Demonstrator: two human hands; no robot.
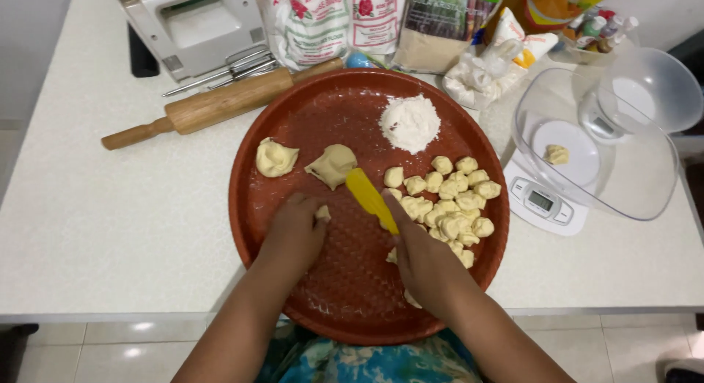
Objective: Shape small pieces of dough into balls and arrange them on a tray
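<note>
On the round red tray [293, 112], the right hand [422, 262] grips a yellow scraper [370, 200]. Its fingers are closed around the handle end, with the forefinger laid along the back of the blade. The long axis of the scraper runs diagonally, from the hand near the tray's front rim up and to the left, so that the tip ends just below the larger dough lump [332, 164] near the tray's middle. This lump lies directly beyond the tip, along the same line.

The left hand [293, 233] rests palm down left of the scraper, fingers curled together over a small dough piece [323, 213] that shows only at the fingertips. Whether it pinches the piece or only presses it, I cannot tell. The right hand, with its tool, is nearer to the lump.

A second lump [276, 157] sits toward the tray's left side, a heap of cut pieces [447, 203] toward the right, and a flour pile [409, 123] toward the far rim. The handle of the scraper is hidden in the palm.
</note>
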